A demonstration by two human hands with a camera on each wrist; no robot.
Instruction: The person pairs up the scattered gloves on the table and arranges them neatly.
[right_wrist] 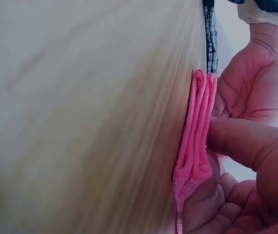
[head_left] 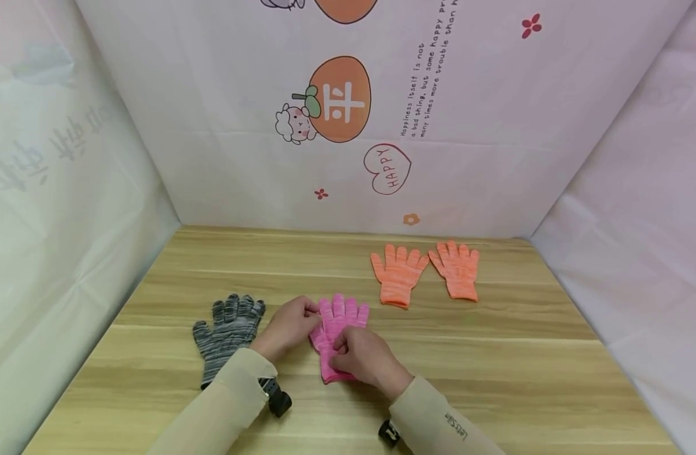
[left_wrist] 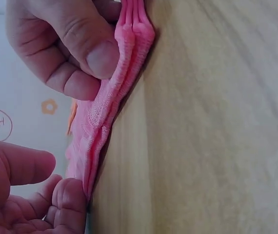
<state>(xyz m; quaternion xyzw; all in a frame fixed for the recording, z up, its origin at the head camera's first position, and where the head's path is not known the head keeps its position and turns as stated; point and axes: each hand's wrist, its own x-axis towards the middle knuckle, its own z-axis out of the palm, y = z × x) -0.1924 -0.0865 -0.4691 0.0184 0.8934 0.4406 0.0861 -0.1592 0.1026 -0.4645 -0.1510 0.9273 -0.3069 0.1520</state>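
Observation:
Pink knit gloves (head_left: 337, 321) lie flat in the middle of the table, seemingly one on another, fingers pointing away. Layered edges show at the cuff (right_wrist: 195, 126) in the right wrist view. My left hand (head_left: 293, 325) touches their left edge by the glove's thumb, its own thumb held apart from its bent fingers (left_wrist: 68, 202). Over the palm and cuff, my right hand (head_left: 370, 360) rests loosely bent; its thumb (right_wrist: 236, 141) and fingers touch the upper surface, spaced apart. Part of the gloves' right side is hidden under that hand.
A grey-and-black striped glove (head_left: 225, 338) lies left of the pink ones, partly behind my left forearm. Two orange gloves (head_left: 401, 275) lie side by side at the back right. White printed sheets (head_left: 239, 158) wall the wooden table (head_left: 495, 379) at the back and sides.

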